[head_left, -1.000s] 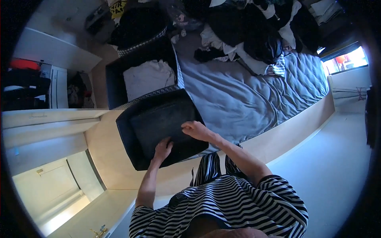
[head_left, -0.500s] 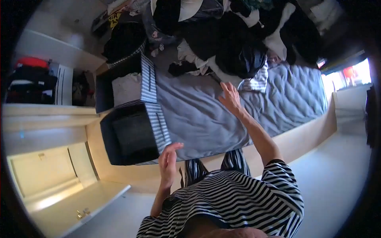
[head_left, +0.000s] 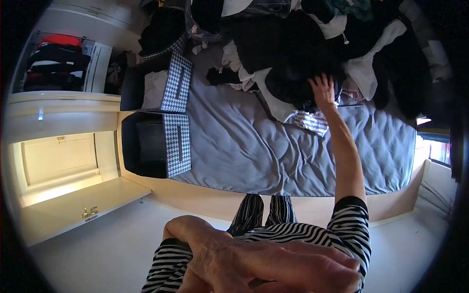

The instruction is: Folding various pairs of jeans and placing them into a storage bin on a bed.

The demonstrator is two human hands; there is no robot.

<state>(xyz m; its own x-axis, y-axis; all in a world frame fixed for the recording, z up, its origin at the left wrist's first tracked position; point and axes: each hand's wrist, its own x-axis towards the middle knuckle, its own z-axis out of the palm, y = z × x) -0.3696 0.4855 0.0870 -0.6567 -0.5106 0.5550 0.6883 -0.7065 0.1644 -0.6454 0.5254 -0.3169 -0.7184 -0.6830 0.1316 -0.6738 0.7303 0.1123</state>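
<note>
On a pile of clothes across the bed, my right hand point(head_left: 324, 93) rests with its fingers spread, touching a black garment point(head_left: 293, 80). White cloth point(head_left: 276, 100) and a striped cloth point(head_left: 312, 123) stick out from under that garment. My left hand point(head_left: 273, 261) is raised close to the camera, large in the picture, its fingers stretched to the right and holding nothing that shows. Its thumb is hidden. Two houndstooth fabric storage boxes stand on the bed's left end: the nearer one point(head_left: 177, 146) has dark contents, the farther one point(head_left: 177, 83) holds a light grey cloth point(head_left: 155, 89).
A grey sheet point(head_left: 234, 151) covers the bed. To the left are a cabinet with its lit compartment and lowered flap door point(head_left: 88, 210), and a shelf of folded clothes point(head_left: 58, 63). A window point(head_left: 438, 149) is at the far right.
My right hand has reached forward and right onto the black garment. My left hand has come up from beside the nearer box toward the camera. The view has shifted.
</note>
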